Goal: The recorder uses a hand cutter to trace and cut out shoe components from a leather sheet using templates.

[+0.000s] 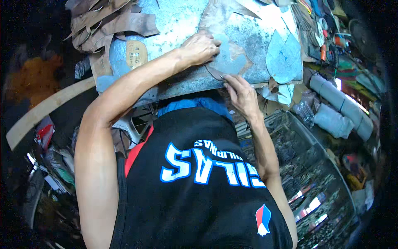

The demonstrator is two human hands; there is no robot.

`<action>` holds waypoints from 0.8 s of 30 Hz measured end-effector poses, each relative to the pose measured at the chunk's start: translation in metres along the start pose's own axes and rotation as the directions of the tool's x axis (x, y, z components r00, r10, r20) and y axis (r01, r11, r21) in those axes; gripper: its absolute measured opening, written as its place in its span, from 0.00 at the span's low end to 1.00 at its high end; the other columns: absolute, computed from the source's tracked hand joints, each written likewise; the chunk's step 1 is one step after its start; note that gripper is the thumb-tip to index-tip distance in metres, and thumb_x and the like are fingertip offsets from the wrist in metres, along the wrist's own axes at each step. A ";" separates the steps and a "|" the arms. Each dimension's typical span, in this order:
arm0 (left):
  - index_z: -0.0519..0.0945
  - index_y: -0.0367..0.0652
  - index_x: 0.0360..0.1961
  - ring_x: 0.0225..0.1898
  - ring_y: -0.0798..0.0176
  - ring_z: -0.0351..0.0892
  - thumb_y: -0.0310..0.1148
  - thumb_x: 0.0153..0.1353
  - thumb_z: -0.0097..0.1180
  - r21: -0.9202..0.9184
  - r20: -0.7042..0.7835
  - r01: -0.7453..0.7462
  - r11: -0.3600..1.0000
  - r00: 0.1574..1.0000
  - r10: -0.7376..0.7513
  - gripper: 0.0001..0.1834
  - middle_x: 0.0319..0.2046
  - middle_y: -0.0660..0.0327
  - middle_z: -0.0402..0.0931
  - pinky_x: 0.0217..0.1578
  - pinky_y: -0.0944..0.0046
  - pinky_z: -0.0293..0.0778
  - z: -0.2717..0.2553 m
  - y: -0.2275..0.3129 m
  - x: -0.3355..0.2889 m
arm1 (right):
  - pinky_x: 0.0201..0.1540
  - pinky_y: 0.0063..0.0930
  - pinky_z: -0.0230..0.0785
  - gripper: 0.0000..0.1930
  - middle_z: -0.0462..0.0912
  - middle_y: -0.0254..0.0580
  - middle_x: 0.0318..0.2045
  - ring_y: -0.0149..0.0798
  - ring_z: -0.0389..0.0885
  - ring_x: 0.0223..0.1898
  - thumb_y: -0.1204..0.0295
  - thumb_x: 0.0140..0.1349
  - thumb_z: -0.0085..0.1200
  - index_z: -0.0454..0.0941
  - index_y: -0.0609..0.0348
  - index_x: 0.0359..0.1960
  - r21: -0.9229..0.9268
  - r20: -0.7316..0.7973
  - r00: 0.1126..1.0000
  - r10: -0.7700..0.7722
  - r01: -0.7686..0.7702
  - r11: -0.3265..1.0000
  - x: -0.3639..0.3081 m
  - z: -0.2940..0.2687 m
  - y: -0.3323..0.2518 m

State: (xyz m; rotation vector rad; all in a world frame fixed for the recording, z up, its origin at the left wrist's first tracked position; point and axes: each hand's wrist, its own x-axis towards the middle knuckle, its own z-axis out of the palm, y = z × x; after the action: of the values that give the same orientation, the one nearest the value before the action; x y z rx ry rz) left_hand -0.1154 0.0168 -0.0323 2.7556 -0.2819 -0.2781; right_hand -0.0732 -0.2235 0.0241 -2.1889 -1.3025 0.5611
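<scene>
A piece of brown leather [219, 17] lies on the worktable, with a flat grey piece [229, 54] over its near part. My left hand [201, 49] is closed, its curled fingers pressing down at the left side of these pieces. Nearer to me, my right hand [242, 94] is pinched by the table's front edge. A thin, dark, curved strip [214, 74] runs from the leather to its fingertips. A small bright tip shows there, but I cannot tell what tool, if any, it belongs to.
Brown leather scraps [132, 24] are heaped at the table's far left. A tan template [137, 54] lies left, a pale blue pointed template [284, 57] right. The worn metal tabletop [174, 18] ends before my body. Beside my right arm stands a glass-topped case [319, 166]; rolls [342, 103] lie beyond.
</scene>
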 end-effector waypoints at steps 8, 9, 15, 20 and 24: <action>0.84 0.52 0.39 0.59 0.56 0.71 0.40 0.45 0.69 -0.093 -0.308 0.035 0.995 0.949 -0.063 0.17 0.56 0.61 0.75 0.58 0.51 0.63 0.017 0.006 -0.017 | 0.39 0.44 0.76 0.12 0.82 0.46 0.37 0.53 0.82 0.38 0.70 0.63 0.55 0.80 0.52 0.48 -0.074 0.188 0.963 -0.196 0.212 0.974 0.042 0.001 0.021; 0.84 0.52 0.39 0.59 0.56 0.71 0.40 0.45 0.69 -0.099 -0.308 0.050 0.994 0.948 -0.078 0.17 0.56 0.61 0.75 0.58 0.51 0.63 0.017 0.008 -0.017 | 0.38 0.45 0.75 0.12 0.82 0.46 0.37 0.53 0.82 0.37 0.70 0.63 0.55 0.80 0.52 0.48 -0.076 0.204 0.961 -0.186 0.205 0.976 0.042 0.002 0.022; 0.81 0.52 0.44 0.66 0.59 0.65 0.42 0.50 0.67 -0.091 -0.168 0.152 0.984 0.972 -0.165 0.19 0.64 0.61 0.68 0.55 0.49 0.62 0.012 0.015 -0.016 | 0.37 0.46 0.75 0.13 0.80 0.48 0.35 0.54 0.81 0.38 0.70 0.63 0.53 0.80 0.52 0.48 -0.111 0.243 0.957 -0.161 0.192 0.975 0.045 0.003 0.020; 0.79 0.50 0.49 0.69 0.58 0.60 0.37 0.52 0.66 -0.102 -0.102 0.246 0.964 0.961 -0.256 0.21 0.66 0.60 0.65 0.59 0.45 0.60 0.012 0.029 -0.014 | 0.37 0.48 0.74 0.12 0.78 0.49 0.33 0.55 0.80 0.37 0.71 0.62 0.52 0.79 0.51 0.48 -0.137 0.224 0.961 -0.164 0.197 0.971 0.043 0.007 0.021; 0.76 0.49 0.53 0.70 0.56 0.57 0.36 0.54 0.64 -0.072 -0.128 0.269 0.961 0.953 -0.276 0.24 0.67 0.60 0.62 0.61 0.40 0.58 0.020 0.032 -0.015 | 0.37 0.49 0.73 0.12 0.78 0.49 0.34 0.56 0.80 0.37 0.71 0.62 0.52 0.79 0.51 0.47 -0.170 0.266 0.953 -0.145 0.195 0.966 0.043 -0.001 0.023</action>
State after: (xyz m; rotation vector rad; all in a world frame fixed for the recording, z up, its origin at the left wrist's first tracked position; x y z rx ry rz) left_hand -0.1395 -0.0161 -0.0367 2.7407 0.1420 -0.1618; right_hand -0.0380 -0.1946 0.0076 -2.1816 -1.7287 0.6849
